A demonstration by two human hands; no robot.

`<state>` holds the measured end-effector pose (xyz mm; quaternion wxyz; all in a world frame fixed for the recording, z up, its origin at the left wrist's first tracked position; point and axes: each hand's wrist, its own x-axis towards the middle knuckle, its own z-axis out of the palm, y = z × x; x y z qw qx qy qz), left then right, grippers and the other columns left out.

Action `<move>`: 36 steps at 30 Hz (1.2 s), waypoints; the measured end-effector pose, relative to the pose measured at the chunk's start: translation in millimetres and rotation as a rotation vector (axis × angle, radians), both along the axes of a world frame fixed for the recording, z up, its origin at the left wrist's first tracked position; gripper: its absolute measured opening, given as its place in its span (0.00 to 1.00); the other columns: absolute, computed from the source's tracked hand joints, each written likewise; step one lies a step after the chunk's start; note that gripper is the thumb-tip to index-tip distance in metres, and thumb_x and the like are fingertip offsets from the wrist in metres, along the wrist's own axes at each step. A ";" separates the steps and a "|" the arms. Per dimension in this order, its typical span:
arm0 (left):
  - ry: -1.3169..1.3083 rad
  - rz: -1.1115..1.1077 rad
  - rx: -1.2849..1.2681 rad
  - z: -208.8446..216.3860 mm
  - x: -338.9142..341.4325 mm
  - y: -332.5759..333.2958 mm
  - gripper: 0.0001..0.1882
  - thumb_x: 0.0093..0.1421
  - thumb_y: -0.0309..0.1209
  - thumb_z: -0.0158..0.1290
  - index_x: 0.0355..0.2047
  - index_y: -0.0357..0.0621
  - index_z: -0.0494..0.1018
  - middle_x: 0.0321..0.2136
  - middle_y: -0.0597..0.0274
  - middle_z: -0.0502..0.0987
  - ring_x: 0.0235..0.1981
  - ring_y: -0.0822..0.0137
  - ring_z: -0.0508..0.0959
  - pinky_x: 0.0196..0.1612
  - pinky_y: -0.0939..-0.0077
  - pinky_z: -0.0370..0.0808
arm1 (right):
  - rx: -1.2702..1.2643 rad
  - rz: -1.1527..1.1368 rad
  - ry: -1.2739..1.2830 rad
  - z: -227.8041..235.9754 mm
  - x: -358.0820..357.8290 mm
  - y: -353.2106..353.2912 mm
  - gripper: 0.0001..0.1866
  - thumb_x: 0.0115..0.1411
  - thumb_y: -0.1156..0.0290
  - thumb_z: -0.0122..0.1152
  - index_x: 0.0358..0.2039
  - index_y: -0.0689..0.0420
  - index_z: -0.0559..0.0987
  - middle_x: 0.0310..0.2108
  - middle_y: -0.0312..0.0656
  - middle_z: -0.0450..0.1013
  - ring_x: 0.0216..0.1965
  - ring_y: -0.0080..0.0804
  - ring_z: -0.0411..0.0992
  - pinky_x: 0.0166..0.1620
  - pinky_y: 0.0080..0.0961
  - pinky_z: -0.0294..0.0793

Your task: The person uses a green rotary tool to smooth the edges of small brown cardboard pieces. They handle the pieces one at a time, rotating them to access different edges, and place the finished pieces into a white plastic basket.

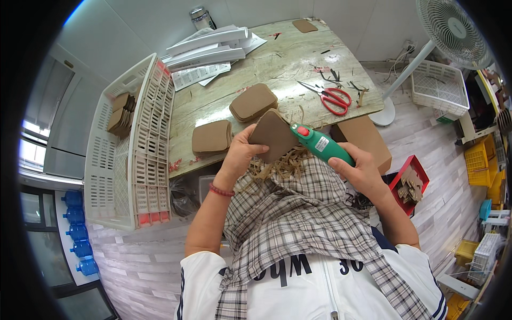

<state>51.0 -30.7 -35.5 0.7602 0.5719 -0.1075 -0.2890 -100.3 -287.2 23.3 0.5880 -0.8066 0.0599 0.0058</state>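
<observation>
My left hand (246,149) pinches a brown rounded panel (273,134), with the thumb on its face and the fingers behind. In my right hand (356,169) is a green electric hand cutter (322,145) with a red switch. Its head meets the panel's upper right edge; the blade itself is too small to make out. Thin tan offcut strips (285,164) hang below the panel and lie across my plaid apron (298,213). Two piles of similar panels rest on the table beyond my left hand, a nearer pile (210,136) and a farther pile (253,101).
Red-handled scissors (335,101) and dark scraps lie on the worn table (298,64). Papers (210,49) cover its far left. A white crate (152,144) holding panels stands at left. At right are a fan (453,32), a cardboard box (365,141) and a red box of offcuts (409,184).
</observation>
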 end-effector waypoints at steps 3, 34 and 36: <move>0.018 -0.028 0.007 -4.1 -4.4 -1.5 0.27 0.49 0.11 0.52 0.52 0.39 0.71 0.43 0.66 0.77 0.42 0.75 0.76 0.46 0.80 0.73 | 0.011 -0.004 0.015 2.5 3.7 4.7 0.21 0.60 0.59 0.62 0.46 0.63 0.76 0.25 0.36 0.73 0.24 0.17 0.69 0.29 0.18 0.69; -0.057 0.063 0.065 7.4 15.4 33.1 0.09 0.51 0.18 0.60 0.34 0.37 0.78 0.29 0.62 0.81 0.28 0.74 0.79 0.34 0.81 0.77 | 0.159 0.128 0.225 -10.0 0.3 -3.2 0.20 0.59 0.58 0.62 0.41 0.63 0.77 0.22 0.34 0.71 0.21 0.16 0.67 0.26 0.17 0.67; -0.044 0.015 0.086 7.2 15.2 29.4 0.09 0.50 0.18 0.60 0.34 0.37 0.78 0.29 0.62 0.81 0.29 0.74 0.79 0.35 0.81 0.77 | 0.135 0.149 0.236 -10.9 0.5 -3.3 0.20 0.60 0.58 0.61 0.43 0.63 0.76 0.24 0.34 0.71 0.22 0.17 0.67 0.26 0.17 0.68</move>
